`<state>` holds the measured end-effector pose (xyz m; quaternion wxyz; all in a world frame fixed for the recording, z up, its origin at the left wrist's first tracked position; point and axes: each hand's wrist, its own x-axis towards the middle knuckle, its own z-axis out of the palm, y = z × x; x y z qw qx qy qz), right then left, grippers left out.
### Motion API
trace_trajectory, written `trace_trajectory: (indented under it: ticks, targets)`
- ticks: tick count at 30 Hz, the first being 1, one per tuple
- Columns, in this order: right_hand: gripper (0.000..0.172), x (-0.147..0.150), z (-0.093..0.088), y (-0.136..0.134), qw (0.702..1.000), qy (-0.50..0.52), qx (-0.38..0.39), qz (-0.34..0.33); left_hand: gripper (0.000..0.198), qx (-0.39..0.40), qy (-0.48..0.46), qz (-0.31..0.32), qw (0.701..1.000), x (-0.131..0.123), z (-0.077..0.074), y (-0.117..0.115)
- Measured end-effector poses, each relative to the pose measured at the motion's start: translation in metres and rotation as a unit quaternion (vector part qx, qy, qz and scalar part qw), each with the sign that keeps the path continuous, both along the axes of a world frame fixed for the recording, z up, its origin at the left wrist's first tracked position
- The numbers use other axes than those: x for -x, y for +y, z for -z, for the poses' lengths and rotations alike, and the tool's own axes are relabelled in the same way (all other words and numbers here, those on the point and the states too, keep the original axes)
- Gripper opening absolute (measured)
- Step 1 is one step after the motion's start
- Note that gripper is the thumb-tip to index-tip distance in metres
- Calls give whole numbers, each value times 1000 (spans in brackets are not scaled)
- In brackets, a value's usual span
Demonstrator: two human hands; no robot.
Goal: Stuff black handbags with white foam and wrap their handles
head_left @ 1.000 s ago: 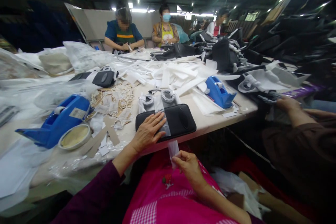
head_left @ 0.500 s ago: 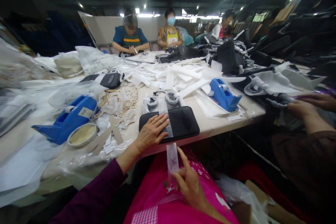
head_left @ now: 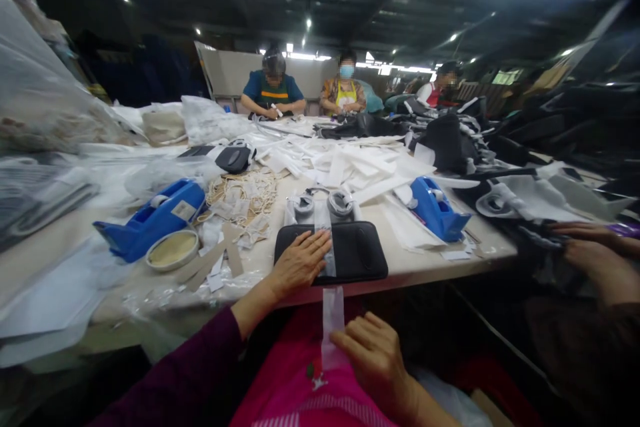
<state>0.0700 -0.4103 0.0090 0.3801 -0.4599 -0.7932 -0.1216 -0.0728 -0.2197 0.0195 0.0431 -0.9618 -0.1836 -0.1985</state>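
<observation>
My left hand (head_left: 303, 259) lies flat, fingers stretched out, on a flat black padded piece (head_left: 357, 250) at the table's front edge. A translucent white strip (head_left: 333, 310) wraps over the piece and hangs down in front of the edge. With fingers curled, my right hand (head_left: 375, 353) pinches the strip's right side, below the table edge, over a pink apron. Behind the black piece, two wrapped grey rolls (head_left: 340, 202) stand side by side.
Blue tape dispensers stand left (head_left: 150, 220) and right (head_left: 440, 210). Near the left one lie a tape roll (head_left: 173, 250) and a heap of corded tags (head_left: 245, 203). White strips (head_left: 360, 163) cover the middle; another person's hands (head_left: 595, 253) work at the right.
My right index finger, earlier stretched up along the strip, is now curled in. The view has shifted upward and left; my left hand stays flat on the black piece.
</observation>
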Motion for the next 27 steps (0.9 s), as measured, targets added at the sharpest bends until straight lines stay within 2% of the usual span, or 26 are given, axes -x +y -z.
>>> trace_trajectory:
  ticks: [2, 5, 9, 14, 17, 21, 27]
  targets:
    - [17, 1, -6, -2, 1000, 9, 3, 11, 46, -3, 0, 4, 1000, -1, 2, 0]
    - [15, 3, -9, -4, 1000, 21, 17, -12, 45, 3, -1, 11, 1000, -2, 4, 2]
    - [14, 1, -1, -8, 997, 16, 62, -53, 46, 18, -1, 11, 1000, -3, 6, 3]
    - [16, 4, 9, -14, 995, 24, 97, -23, 48, 35, -16, 9, 999, -4, 7, 2]
    - [19, 10, -4, -10, 995, 37, 89, -25, 48, 36, -19, 3, 999, -4, 5, 1]
    - [21, 18, -32, 3, 993, 48, 98, -43, 47, 34, -26, -10, 999, -3, 2, 0]
    - [23, 15, -64, 25, 992, 57, 95, -56, 46, 38, -45, -5, 998, -3, 2, 2]
